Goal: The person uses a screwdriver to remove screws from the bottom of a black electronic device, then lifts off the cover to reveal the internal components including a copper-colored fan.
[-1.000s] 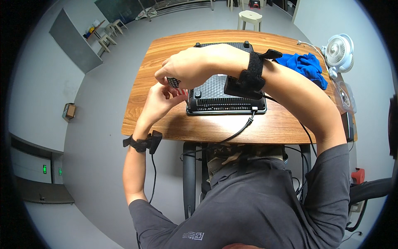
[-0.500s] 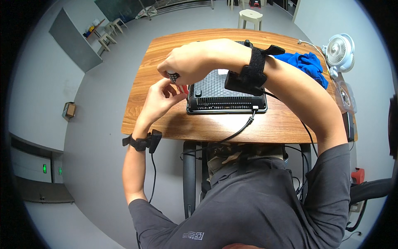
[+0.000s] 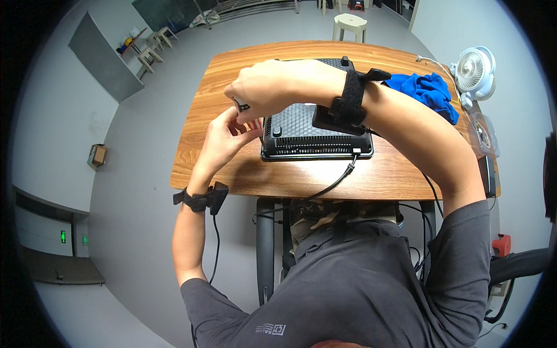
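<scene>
A flat black appliance [image 3: 316, 124] with a dimpled face, side vents and round feet lies on the wooden table [image 3: 232, 177]. At its left edge my left hand [image 3: 223, 139] is closed, thumb and fingers pinched about a small red-and-white striped piece [image 3: 253, 124], mostly hidden between the hands. My right hand [image 3: 261, 90] arches over the appliance from the right, fingers curled round a small black-and-white patterned thing [image 3: 243, 107]. Its kind is hidden by the fist. Both hands nearly meet. Each wrist wears a black strap with a small box.
A black cable [image 3: 342, 176] runs from the appliance's near side over the table edge. Toward the right lie a blue cloth [image 3: 426, 95], a white fan [image 3: 476, 72], a clear plastic container [image 3: 483, 134] and a dark flat object [image 3: 487, 176]. A stool [image 3: 350, 23] stands beyond the table.
My right hand has shifted slightly right and turned a little, with the patterned thing in its fingers. More of the red-and-white piece shows. My left hand has barely moved.
</scene>
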Demonstrator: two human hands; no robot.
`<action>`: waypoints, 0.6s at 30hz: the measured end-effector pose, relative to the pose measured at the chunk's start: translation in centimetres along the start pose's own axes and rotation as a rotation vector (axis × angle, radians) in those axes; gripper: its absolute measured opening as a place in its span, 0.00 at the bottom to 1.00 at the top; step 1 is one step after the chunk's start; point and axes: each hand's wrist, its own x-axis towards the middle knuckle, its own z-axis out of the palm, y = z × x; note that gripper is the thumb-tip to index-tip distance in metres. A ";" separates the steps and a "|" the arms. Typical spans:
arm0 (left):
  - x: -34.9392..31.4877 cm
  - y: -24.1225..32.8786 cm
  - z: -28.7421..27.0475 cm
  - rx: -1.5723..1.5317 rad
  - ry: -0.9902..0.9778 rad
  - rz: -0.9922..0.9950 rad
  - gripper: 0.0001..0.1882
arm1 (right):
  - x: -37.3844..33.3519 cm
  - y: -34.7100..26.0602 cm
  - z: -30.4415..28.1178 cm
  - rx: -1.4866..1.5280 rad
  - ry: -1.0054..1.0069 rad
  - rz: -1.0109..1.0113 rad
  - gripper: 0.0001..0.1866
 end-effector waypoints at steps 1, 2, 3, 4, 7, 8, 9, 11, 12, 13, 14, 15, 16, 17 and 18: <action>-0.1 0.0 -0.1 0.035 -0.010 0.001 0.16 | -0.2 0.3 0.2 0.028 0.013 -0.040 0.18; -0.2 -0.1 -0.2 0.071 -0.020 0.001 0.15 | -0.2 0.6 0.3 0.057 0.025 -0.080 0.17; -0.2 -0.1 -0.3 0.107 -0.030 0.001 0.15 | 0.0 0.8 0.4 0.074 0.012 -0.086 0.16; -0.2 0.0 -0.3 0.109 -0.024 0.003 0.14 | 0.1 1.0 0.4 0.092 -0.002 -0.088 0.16; -0.1 0.1 -0.2 0.115 -0.008 0.003 0.14 | 0.0 1.0 0.3 0.137 -0.029 -0.097 0.16; -0.2 0.1 -0.4 0.119 -0.003 -0.001 0.14 | 0.0 0.9 0.2 0.151 -0.036 -0.103 0.17; -0.3 0.1 -0.4 0.122 0.001 -0.006 0.14 | 0.1 0.9 0.2 0.157 -0.031 -0.116 0.17; -0.2 -0.1 -0.4 0.106 0.008 0.003 0.14 | 0.3 1.2 0.3 0.168 -0.021 -0.137 0.18; -0.2 -0.1 -0.4 0.099 0.012 0.008 0.14 | 0.3 1.3 0.3 0.177 -0.021 -0.141 0.18; -0.1 -0.1 -0.3 0.094 0.015 0.007 0.14 | 0.1 1.4 0.2 0.185 -0.021 -0.143 0.18; -0.1 0.0 -0.3 0.089 0.017 0.007 0.14 | 0.0 1.4 0.1 0.194 -0.021 -0.144 0.18; 0.0 0.0 -0.3 0.084 0.019 0.007 0.14 | -0.1 1.4 0.0 0.194 -0.023 -0.139 0.18; -0.1 0.0 -0.4 0.090 0.019 0.002 0.13 | 0.0 1.2 -0.1 0.194 -0.026 -0.139 0.18; -0.3 0.1 -0.4 0.097 0.020 -0.003 0.13 | 0.0 1.2 -0.1 0.194 -0.029 -0.138 0.18; -0.4 0.1 -0.5 0.103 0.019 -0.007 0.13 | 0.1 1.2 0.0 0.195 -0.025 -0.142 0.18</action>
